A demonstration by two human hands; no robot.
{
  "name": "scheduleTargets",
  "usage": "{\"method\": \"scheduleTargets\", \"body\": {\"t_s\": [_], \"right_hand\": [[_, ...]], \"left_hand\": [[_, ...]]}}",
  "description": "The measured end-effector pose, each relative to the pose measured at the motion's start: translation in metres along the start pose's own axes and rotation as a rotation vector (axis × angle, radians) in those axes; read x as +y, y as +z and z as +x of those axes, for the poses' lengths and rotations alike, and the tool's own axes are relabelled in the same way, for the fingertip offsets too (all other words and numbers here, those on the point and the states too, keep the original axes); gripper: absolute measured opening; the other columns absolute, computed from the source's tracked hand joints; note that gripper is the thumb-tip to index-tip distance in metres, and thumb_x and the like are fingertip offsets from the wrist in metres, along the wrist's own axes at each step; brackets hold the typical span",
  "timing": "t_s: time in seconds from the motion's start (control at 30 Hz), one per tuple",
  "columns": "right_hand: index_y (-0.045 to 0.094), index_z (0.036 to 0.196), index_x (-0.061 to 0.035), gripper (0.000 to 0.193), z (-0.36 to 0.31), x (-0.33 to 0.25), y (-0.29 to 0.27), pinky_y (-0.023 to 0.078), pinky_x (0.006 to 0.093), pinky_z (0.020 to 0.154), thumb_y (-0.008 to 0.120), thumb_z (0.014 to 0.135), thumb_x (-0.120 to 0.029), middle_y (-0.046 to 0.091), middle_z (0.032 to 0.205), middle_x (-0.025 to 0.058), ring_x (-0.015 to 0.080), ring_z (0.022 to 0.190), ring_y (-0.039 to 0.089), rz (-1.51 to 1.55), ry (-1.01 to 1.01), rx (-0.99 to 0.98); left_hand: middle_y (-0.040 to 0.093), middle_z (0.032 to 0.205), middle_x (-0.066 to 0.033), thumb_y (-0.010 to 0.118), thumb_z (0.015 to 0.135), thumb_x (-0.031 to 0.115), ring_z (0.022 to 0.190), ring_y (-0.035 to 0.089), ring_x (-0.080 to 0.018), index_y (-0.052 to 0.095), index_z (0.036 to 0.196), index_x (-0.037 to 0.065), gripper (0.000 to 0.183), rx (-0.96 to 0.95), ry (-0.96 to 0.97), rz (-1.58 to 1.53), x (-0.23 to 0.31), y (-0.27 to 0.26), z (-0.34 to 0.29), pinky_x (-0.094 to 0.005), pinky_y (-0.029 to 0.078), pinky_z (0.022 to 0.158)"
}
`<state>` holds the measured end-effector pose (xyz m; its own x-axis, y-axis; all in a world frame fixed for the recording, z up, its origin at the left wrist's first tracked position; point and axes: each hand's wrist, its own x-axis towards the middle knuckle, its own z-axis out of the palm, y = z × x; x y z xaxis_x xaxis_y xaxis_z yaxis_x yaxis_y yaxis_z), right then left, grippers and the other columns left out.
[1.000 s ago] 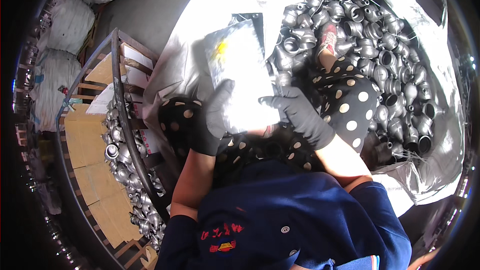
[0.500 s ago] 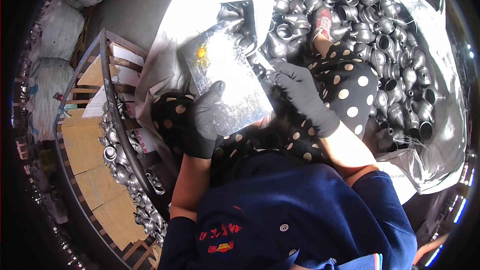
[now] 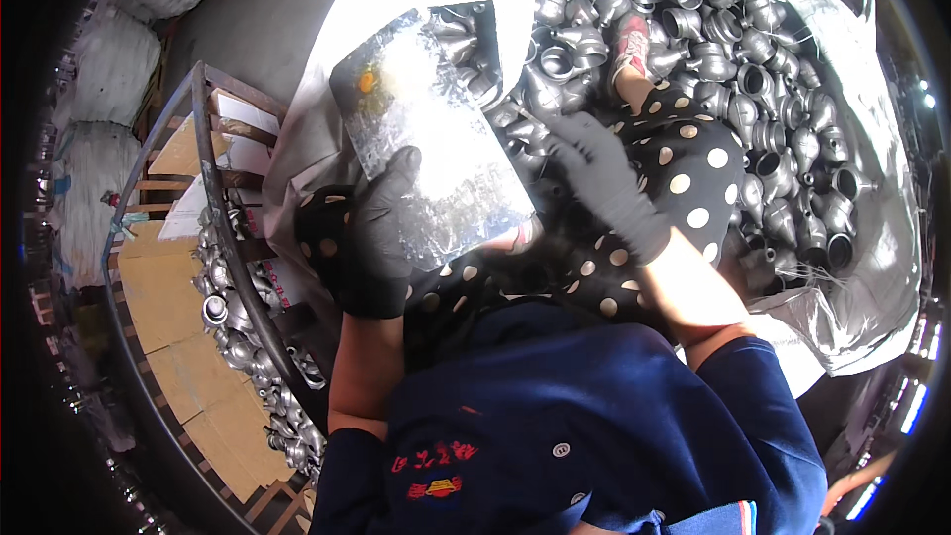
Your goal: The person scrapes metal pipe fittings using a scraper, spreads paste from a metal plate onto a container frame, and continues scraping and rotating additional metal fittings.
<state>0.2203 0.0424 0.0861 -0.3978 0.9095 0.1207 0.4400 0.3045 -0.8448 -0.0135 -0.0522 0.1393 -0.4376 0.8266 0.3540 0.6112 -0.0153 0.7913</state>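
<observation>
Workshop, heaped grey metal fittings, cardboard-lined barred crate, piled white sacks

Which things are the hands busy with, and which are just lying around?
Busy with:
Gloved left hand, gripping a shiny rectangular plate
Gloved right hand, beside the plate; its grip is blurred

Seemingly just lying around:
Grey metal fittings
Brown cardboard
Stuffed pale sacks

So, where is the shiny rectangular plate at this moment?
In the head view, the shiny rectangular plate is just left of centre, held at its left edge by the left hand, with the right hand to its right.
</observation>
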Motion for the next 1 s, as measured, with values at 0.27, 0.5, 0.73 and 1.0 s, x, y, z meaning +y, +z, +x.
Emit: {"method": "scheduleTargets", "body": {"t_s": [0.27, 0.5, 0.73, 1.0], "right_hand": [[0.071, 0.097, 0.0028, 0.018, 0.023, -0.042, -0.044, 0.044, 0.0224, 0.056, 0.058, 0.093, -0.010, 0.065, 0.072, 0.0032, 0.0052, 0.063, 0.057, 0.150, 0.306, -0.285], [0.071, 0.104, 0.0011, 0.019, 0.019, -0.011, -0.055, 0.034, 0.0212, 0.040, 0.062, 0.095, -0.012, 0.063, 0.064, 0.0032, 0.0040, 0.045, 0.047, 0.480, 0.460, -0.654], [0.072, 0.107, -0.0012, 0.024, 0.008, -0.017, -0.042, 0.043, 0.0208, 0.050, 0.071, 0.089, -0.017, 0.060, 0.071, -0.0039, 0.0049, 0.059, 0.053, 0.529, 0.412, -0.156], [0.069, 0.096, -0.0039, 0.027, 0.023, -0.033, -0.045, 0.032, 0.0197, 0.045, 0.071, 0.091, -0.030, 0.053, 0.062, -0.0045, 0.0028, 0.051, 0.044, 0.707, 0.510, 0.269]], "left_hand": [[0.071, 0.081, -0.0086, 0.072, 0.085, 0.014, 0.072, 0.066, -0.0183, 0.073, 0.097, 0.001, 0.018, 0.024, 0.274, 0.186, 0.021, -0.005, -0.001, -0.0290, 0.049, 0.073], [0.069, 0.100, -0.0076, 0.066, 0.090, 0.009, 0.090, 0.066, -0.0165, 0.065, 0.115, -0.004, 0.029, -0.140, -0.602, -0.963, 0.002, 0.014, -0.011, -0.0300, 0.050, 0.088], [0.066, 0.111, -0.0073, 0.061, 0.091, 0.002, 0.100, 0.063, -0.0155, 0.056, 0.130, -0.002, 0.039, -0.352, -0.596, -0.987, -0.019, 0.027, -0.016, -0.0304, 0.049, 0.094], [0.067, 0.102, -0.0072, 0.062, 0.092, 0.003, 0.095, 0.064, -0.0135, 0.064, 0.113, -0.006, 0.023, -0.469, -0.505, -0.975, -0.011, 0.033, -0.026, -0.0279, 0.051, 0.089]]}}
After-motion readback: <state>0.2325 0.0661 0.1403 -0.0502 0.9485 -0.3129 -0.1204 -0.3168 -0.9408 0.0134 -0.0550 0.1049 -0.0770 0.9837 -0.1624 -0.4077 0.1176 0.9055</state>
